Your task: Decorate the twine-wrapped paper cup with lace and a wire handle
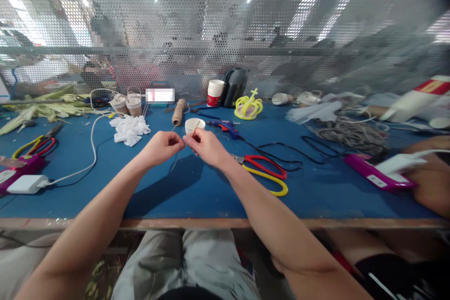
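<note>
My left hand point(162, 147) is closed in a pinch on a thin strand of twine, whose loose end hangs below the fingers. The spool of brown twine point(179, 111) lies just beyond it. My right hand point(206, 146) is also pinched, its fingertips almost meeting the left ones. A thin pale stick point(196, 126) rises from the right fingers in front of a small white paper cup point(189, 123). Whether these fingers also touch the cup is hidden. Right of the cup lies a blue glue gun point(227, 126); scissors with red and yellow handles point(269, 168) lie by my right forearm.
White crumpled material point(130, 129), brown-wrapped cups point(133, 104) and pale husks point(52, 105) lie left. Stacked cups point(215, 91), a dark kettle point(235, 86) and a yellow crown point(249, 107) stand behind. A black cable point(281, 146) reaches a purple power strip point(376, 173) near another person's arm point(432, 178).
</note>
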Demonstrator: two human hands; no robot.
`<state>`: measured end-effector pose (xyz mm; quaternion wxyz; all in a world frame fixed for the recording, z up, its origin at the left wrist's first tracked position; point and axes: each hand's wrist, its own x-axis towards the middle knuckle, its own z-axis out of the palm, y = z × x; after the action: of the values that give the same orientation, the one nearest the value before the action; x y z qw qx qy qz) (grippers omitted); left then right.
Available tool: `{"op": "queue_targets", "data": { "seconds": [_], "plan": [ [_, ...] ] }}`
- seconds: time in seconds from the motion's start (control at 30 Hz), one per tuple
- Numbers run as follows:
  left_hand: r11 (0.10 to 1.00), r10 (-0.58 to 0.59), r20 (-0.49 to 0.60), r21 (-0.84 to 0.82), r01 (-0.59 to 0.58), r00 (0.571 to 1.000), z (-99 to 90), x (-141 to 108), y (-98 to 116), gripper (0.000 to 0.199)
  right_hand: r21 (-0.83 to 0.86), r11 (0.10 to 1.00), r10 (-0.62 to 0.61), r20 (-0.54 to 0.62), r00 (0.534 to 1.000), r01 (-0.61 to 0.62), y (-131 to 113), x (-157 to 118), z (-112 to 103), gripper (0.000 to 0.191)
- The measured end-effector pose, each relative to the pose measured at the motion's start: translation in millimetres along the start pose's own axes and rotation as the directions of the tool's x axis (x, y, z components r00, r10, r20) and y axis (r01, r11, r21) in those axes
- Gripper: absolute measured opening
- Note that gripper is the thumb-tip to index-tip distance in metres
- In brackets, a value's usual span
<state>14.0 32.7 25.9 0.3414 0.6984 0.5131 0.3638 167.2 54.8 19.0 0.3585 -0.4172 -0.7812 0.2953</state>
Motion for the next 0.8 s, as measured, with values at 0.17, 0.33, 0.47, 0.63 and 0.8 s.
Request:
{"op": "queue_targets", "data": {
  "seconds": [0.17, 0.33, 0.47, 0.63, 0.8],
  "plan": [
    [0.996, -0.019, 0.025, -0.088, 0.021, 1.0, 0.5, 0.3, -1.3, 0.019, 0.001, 1.0, -0.008, -0.008, 1.0, 0.008, -0.5, 0.3, 0.1, 0.021],
    [0.979, -0.069, 0.066, -0.187, 0.08, 0.995, 1.1, 0.8, -2.8, 0.017, 0.012, 1.0, -0.018, -0.017, 1.0, 0.018, -2.0, -0.7, 1.2, 0.022],
    [0.962, -0.095, 0.088, -0.248, 0.114, 0.992, 1.9, 1.9, -4.0, 0.018, 0.024, 0.999, -0.026, -0.025, 0.999, 0.027, -1.8, -0.6, 2.1, 0.022],
    [0.954, -0.105, 0.063, -0.276, 0.118, 0.993, 3.9, 2.8, -4.8, 0.017, 0.033, 0.999, -0.031, -0.042, 0.999, 0.032, -0.2, -0.1, 2.6, 0.022],
    [0.962, -0.084, 0.0, -0.259, 0.082, 0.996, 7.2, 2.8, -3.9, 0.016, 0.031, 0.999, -0.03, -0.06, 0.998, 0.032, 0.9, 1.1, 3.0, 0.022]
  ]
}}
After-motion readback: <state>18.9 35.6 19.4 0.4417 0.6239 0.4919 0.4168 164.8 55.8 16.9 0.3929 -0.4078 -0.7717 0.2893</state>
